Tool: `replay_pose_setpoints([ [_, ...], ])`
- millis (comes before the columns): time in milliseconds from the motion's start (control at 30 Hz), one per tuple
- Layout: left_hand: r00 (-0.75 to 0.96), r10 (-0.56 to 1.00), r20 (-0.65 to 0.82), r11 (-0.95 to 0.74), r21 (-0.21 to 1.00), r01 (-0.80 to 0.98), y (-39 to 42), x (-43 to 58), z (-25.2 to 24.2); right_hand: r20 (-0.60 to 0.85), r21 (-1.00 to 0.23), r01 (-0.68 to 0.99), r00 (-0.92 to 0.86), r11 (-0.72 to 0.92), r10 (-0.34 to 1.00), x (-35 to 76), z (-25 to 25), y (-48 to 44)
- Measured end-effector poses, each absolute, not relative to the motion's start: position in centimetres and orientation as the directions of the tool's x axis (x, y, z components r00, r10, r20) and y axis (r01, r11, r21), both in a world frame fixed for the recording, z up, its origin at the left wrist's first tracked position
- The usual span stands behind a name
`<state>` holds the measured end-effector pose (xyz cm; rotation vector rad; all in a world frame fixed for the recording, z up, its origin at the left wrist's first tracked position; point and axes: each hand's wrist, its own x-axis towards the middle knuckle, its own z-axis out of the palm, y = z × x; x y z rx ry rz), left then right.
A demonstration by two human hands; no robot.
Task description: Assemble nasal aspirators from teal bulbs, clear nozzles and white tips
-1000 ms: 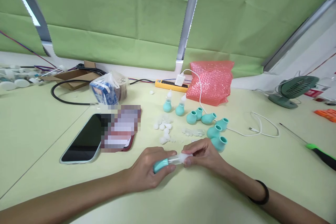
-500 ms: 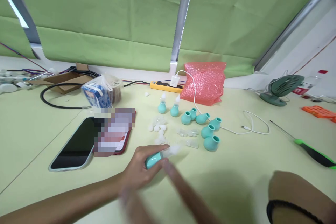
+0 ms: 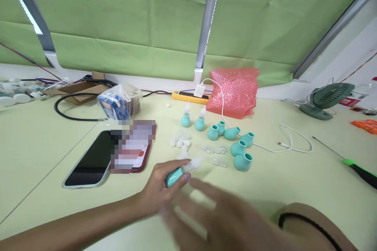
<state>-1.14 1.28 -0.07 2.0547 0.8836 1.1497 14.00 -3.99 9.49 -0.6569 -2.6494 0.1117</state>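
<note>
My left hand [image 3: 160, 184] is closed around the teal bulb of a nasal aspirator [image 3: 174, 177], whose clear tube and frosted tip point up to the right. Close in front is my right hand [image 3: 218, 211], blurred by motion, its fingers spread and nothing visible in them. Two similar aspirators, a left one [image 3: 185, 120] and a right one [image 3: 200, 123], stand upright farther back. Several loose teal bulbs [image 3: 242, 162] with open necks lie to the right. Between them and my left hand are clear tubes [image 3: 220, 162] and small white tips [image 3: 185, 151].
Two phones, one dark [image 3: 91, 160] and one with its screen lit [image 3: 132, 153], lie at left. A plastic-wrapped bundle [image 3: 114, 104], a yellow power strip [image 3: 185, 97] and a red bubble-wrap packet [image 3: 234, 94] sit behind. A screwdriver [image 3: 357, 170], white cable [image 3: 287, 149] and green fan [image 3: 326, 98] are at right.
My right hand has moved up and forward into view beside my left hand, its fingers spreading. My left hand keeps its hold on the aspirator. The camera view has shifted slightly.
</note>
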Motion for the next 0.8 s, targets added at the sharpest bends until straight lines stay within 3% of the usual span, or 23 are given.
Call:
replay_pose_setpoints([
  [100, 0.403, 0.748, 0.527, -0.627, 0.760, 0.170, 1.2, -1.2, 0.3, 0.414, -0.060, 0.589, -0.720, 0.806, 0.557, 14.8, 10.4, -2.0],
  [167, 0.403, 0.741, 0.538, -0.636, 0.754, 0.164, 1.2, -1.3, 0.3, 0.406, -0.046, 0.655, -0.678, 0.754, 0.613, 15.6, 10.6, -0.5],
  [233, 0.431, 0.747, 0.507, -0.618, 0.768, 0.168, 1.2, -1.5, 0.2, 0.281, -0.138, 0.632, -0.714, 0.763, 0.642, 16.5, 10.7, 0.8],
  [333, 0.495, 0.714, 0.494, -0.626, 0.767, 0.137, 1.1, -1.7, 0.2, 0.103, -0.361, 0.510, -0.810, 0.781, 0.577, 17.5, 10.6, 2.3],
  [567, 0.499, 0.690, 0.524, -0.664, 0.732, 0.150, 1.0, -1.8, 0.3, 0.062, -0.612, 0.393, -0.841, 0.686, 0.537, 17.4, 9.6, 3.9],
  [800, 0.398, 0.721, 0.567, -0.678, 0.697, 0.235, 1.0, -1.7, 0.0, 0.007, -0.794, 0.361, -0.800, 0.490, 0.601, 17.7, 8.0, 5.6],
])
